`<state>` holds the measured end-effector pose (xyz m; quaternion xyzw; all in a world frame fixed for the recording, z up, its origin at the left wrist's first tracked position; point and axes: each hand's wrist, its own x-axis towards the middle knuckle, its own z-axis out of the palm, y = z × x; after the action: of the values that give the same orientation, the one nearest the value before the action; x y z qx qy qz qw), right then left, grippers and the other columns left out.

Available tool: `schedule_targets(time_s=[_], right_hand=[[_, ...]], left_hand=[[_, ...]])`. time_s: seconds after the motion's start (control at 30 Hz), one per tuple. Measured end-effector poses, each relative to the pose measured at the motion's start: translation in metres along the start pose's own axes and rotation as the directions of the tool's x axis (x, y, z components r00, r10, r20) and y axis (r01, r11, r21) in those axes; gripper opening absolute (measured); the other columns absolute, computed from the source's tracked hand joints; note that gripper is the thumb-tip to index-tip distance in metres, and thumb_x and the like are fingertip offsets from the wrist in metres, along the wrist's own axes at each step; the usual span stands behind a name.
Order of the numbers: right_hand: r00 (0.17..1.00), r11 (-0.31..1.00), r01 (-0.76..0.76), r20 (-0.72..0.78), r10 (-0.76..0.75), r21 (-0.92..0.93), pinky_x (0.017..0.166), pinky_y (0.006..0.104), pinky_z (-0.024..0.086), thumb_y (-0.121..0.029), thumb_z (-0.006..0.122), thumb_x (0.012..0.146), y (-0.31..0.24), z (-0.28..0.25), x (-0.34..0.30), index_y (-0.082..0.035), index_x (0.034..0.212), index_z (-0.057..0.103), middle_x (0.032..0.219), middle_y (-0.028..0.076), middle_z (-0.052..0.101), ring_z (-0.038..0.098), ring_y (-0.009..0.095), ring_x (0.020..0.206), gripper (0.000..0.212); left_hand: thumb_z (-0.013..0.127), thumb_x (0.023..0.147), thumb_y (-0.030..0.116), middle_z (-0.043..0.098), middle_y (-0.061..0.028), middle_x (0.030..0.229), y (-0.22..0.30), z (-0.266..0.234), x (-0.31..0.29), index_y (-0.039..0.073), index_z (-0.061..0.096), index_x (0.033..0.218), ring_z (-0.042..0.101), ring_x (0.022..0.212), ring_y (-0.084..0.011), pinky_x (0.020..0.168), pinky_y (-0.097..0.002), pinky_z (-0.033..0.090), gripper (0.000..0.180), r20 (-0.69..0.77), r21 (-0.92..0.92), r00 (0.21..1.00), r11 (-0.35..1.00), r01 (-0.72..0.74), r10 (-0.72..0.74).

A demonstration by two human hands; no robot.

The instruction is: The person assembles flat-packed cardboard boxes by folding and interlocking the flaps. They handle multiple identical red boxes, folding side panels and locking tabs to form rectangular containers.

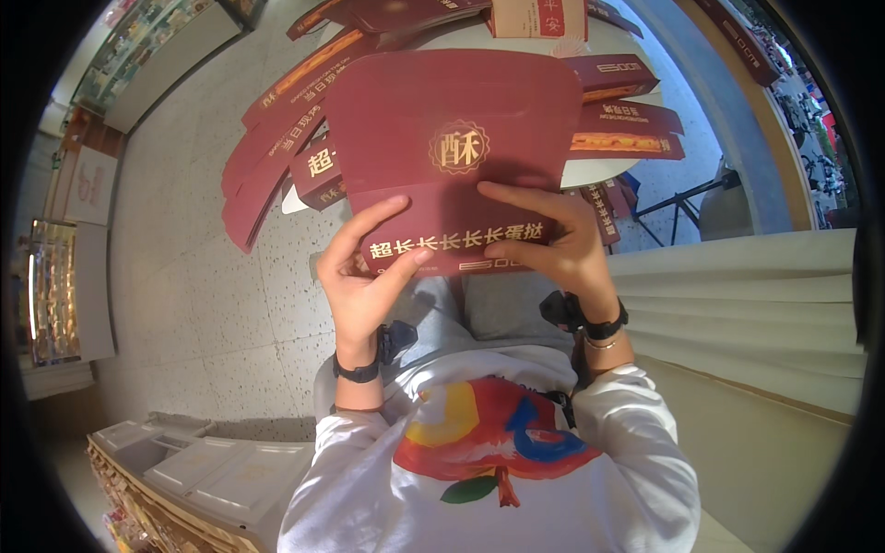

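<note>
A dark red paperboard carton with gold lettering and a round gold emblem is held up in front of me above my lap. Its broad rounded flap points away from me, and a crease runs across it. My left hand grips its lower left part, thumb on the printed face. At the lower right, my right hand pinches it the same way, with thumb and forefinger lying on the front. The other fingers of both hands are mostly hidden behind the board. Both wrists wear black straps.
More dark red cartons fan out at the left of a white round table. Long cartons with food pictures lie at its right. A tan box stands far back. A pale curtain hangs right; white cabinets stand lower left.
</note>
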<state>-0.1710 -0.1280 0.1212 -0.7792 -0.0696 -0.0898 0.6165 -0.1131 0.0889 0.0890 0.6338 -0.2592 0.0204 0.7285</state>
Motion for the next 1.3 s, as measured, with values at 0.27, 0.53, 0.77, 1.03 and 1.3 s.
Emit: schedule_targets(time_s=[0.27,0.53,0.77,1.03,1.3], right_hand=[[0.998,0.998,0.035,-0.056,-0.032,0.059,0.081,0.0235,0.052,0.006,0.080,0.067,-0.003,0.006,0.002,0.001,0.121,0.065,0.106,0.007,0.070,0.062,0.009,0.093,0.056],[0.992,0.965,-0.122,-0.009,0.128,0.232,0.080,0.0220,0.053,0.008,0.075,0.072,-0.013,0.008,0.001,0.001,0.117,0.068,0.104,0.008,0.069,0.064,0.010,0.091,0.046],[0.997,0.997,-0.072,0.006,0.072,-0.020,0.076,0.0215,0.052,0.008,0.073,0.074,-0.012,0.005,0.001,0.002,0.116,0.067,0.100,0.010,0.071,0.065,0.010,0.089,0.043],[1.000,1.000,-0.010,-0.015,0.009,-0.023,0.073,0.0217,0.052,0.006,0.075,0.072,-0.016,0.005,-0.001,0.000,0.118,0.067,0.100,0.009,0.072,0.064,0.009,0.084,0.047],[0.909,0.691,0.237,-0.095,-0.406,-0.683,0.078,0.0299,0.051,-0.022,0.085,0.064,-0.012,-0.024,0.001,-0.010,0.128,0.062,0.112,0.009,0.069,0.064,0.019,0.093,0.069]], left_hand=[[0.076,0.073,-0.010,0.062,-0.0130,0.120,0.010,0.008,0.000,-0.004,0.059,0.119,0.062,0.105,-0.0167,0.089,-0.0283,0.053,0.049,-0.022,-0.019,0.997,0.997,0.079,-0.080],[0.080,0.070,-0.007,0.070,-0.0114,0.104,0.007,-0.001,0.001,-0.003,0.067,0.103,0.066,0.095,-0.0152,0.083,-0.0277,0.054,0.036,-0.053,0.179,0.998,0.984,-0.023,0.033],[0.080,0.071,-0.006,0.072,-0.0110,0.095,0.007,-0.006,0.000,-0.003,0.069,0.097,0.069,0.087,-0.0162,0.079,-0.0268,0.055,0.029,0.011,0.213,0.990,0.967,-0.141,0.142],[0.084,0.068,0.004,0.074,-0.0087,0.096,0.018,0.001,0.021,-0.002,0.072,0.098,0.069,0.083,-0.0121,0.075,-0.0226,0.053,0.033,-0.020,0.356,0.989,0.926,-0.129,0.146],[0.085,0.068,0.004,0.074,-0.0088,0.092,0.020,-0.013,0.021,-0.002,0.072,0.094,0.069,0.080,-0.0123,0.070,-0.0238,0.054,0.030,-0.030,0.361,0.986,0.922,-0.141,0.163]])
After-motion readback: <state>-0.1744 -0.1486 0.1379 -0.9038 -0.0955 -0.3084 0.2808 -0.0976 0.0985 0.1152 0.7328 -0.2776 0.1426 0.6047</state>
